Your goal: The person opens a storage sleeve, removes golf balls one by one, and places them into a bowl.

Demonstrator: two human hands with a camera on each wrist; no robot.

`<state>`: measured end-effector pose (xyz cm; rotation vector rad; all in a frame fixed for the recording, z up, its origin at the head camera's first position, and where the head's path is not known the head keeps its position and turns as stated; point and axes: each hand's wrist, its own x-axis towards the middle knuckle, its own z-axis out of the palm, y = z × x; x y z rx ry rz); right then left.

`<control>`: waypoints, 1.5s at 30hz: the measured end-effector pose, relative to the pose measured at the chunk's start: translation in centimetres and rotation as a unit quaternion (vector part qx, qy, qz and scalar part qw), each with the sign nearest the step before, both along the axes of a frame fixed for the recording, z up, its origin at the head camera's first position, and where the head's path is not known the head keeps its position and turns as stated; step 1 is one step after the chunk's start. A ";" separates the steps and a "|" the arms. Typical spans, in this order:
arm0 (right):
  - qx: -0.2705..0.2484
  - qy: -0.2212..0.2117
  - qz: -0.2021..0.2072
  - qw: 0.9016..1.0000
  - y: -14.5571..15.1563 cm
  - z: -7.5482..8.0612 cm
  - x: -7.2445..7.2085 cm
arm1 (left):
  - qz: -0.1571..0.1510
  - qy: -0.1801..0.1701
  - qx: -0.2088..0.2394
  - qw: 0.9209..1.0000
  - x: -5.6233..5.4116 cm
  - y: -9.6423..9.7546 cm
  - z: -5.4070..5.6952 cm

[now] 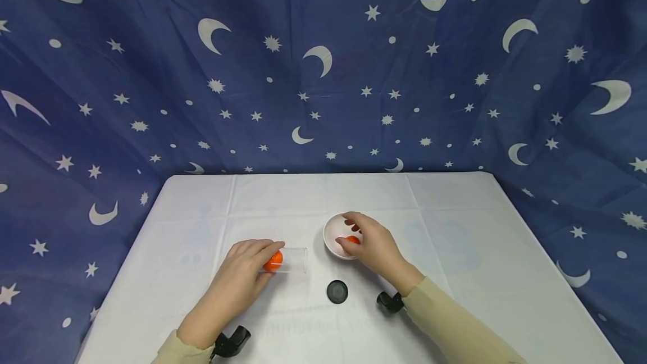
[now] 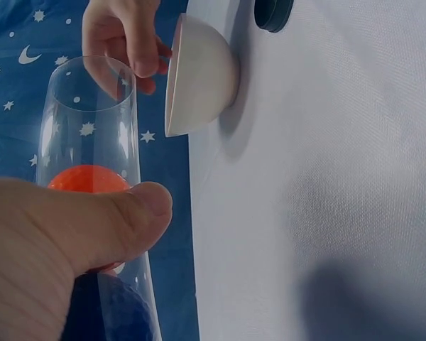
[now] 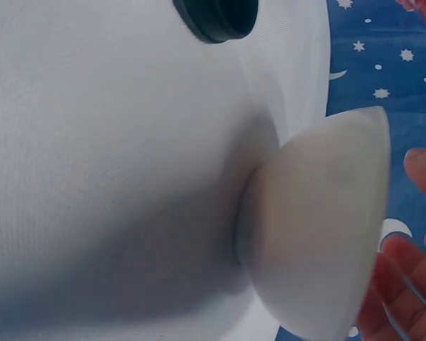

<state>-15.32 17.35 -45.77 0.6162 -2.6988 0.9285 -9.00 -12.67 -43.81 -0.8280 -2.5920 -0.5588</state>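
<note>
Nearest edge of white-clothed desk (image 1: 455, 296): two sleeved forearms w/ black wrist cams. Just beyond, betw. the arms, small black round lid (image 1: 337, 291) lying flat. Left hand (image 1: 242, 271) wrapped round clear plastic tube (image 1: 290, 260) tipped on its side, mouth toward centre, thumb pressed on wall; orange ball (image 1: 273, 260) inside near the gripped end. Right hand (image 1: 371, 243) reaching into white bowl (image 1: 331, 235), fingertips curled on second orange ball (image 1: 352, 240), apparently pinching it, though contact partly hidden. Bowl upright, near tube mouth but apart. For a clean lift, probably best: light fingertip pinch, straight up over rim w/o tipping bowl; tube kept level so first ball can't roll out; mouth held steady, close to bowl. Desk cloth smooth, faint fold lines. Behind and both sides: dark blue curtain (image 1: 323, 72) w/ white moons, stars, dots.
</note>
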 end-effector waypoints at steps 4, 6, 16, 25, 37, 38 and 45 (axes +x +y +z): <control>-0.008 0.004 0.015 1.000 0.0 0.3 0.5 | 0.000 -0.004 -0.002 1.000 0.0 0.0 0.0; -0.012 0.006 0.022 1.000 -0.1 0.5 0.8 | 0.001 -0.007 -0.002 1.000 0.0 0.0 0.0; -0.061 0.008 0.072 0.995 -0.5 0.9 2.3 | 0.005 -0.011 -0.004 1.000 0.0 0.0 0.0; -0.121 -0.043 0.099 0.987 -1.2 0.7 3.2 | 0.005 -0.016 -0.005 1.000 0.0 0.1 0.0; -0.152 -0.097 0.133 0.975 -2.3 0.1 3.9 | 0.000 -0.017 -0.005 1.000 0.0 0.5 0.1; -0.155 -0.099 0.137 0.973 -2.4 0.1 3.9 | 0.000 -0.018 -0.005 1.000 0.0 0.5 0.1; -0.155 -0.089 0.147 0.973 -2.9 0.2 3.9 | 0.000 -0.022 -0.009 1.000 0.0 0.7 0.2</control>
